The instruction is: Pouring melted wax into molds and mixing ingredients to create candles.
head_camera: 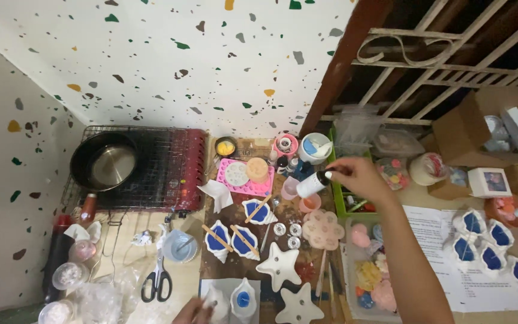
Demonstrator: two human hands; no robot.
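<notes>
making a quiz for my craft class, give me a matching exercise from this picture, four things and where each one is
Things:
1 small bottle
2 scissors
3 black pan
4 white star mould

Places:
A on the wire rack
B held in the right hand
C on the board, below the blue-filled shell moulds
D left of the board, handles toward the bottom edge

Pairs: 1-B, 2-D, 3-A, 4-C

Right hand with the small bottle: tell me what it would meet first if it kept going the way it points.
The right hand points left, holding a small bottle. Straight on, it would likely first meet the pink cup, then the pink mold tray; heights are unclear.
</notes>
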